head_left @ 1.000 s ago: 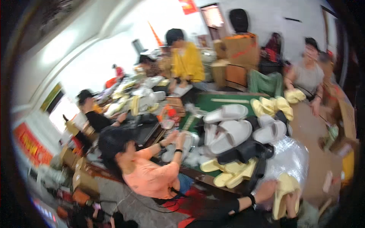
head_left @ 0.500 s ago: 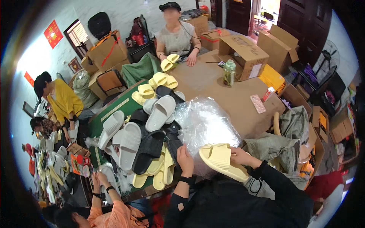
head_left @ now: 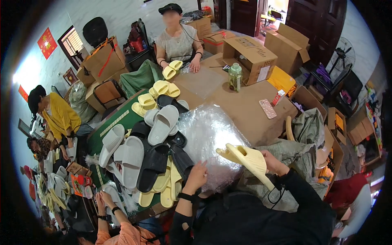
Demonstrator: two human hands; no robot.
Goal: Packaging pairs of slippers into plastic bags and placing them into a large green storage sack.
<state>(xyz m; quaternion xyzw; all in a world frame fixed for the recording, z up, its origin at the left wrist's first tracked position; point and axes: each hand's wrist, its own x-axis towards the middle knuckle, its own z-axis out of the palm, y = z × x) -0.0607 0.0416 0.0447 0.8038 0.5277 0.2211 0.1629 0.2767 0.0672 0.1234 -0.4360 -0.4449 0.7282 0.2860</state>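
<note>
— What is in the right grip [head_left: 272,162]?
— A yellow slipper [head_left: 247,160], clenched at its heel end and raised above the worktop [head_left: 245,112], toe to the left.
— And the left grip [head_left: 197,174]?
— Fingers pinch the clear bag [head_left: 210,134]; the slipper pile [head_left: 151,151] lies just left of it.

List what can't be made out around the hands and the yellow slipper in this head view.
- Right hand: fingers hidden behind the pale yellow foam slipper.
- Left hand: fingertips blend into the crinkled clear plastic bag; grip unclear.
- Bag's contents: obscured by glare.
- Lower slippers in the grey, black and yellow pile: covered by upper ones.
</note>
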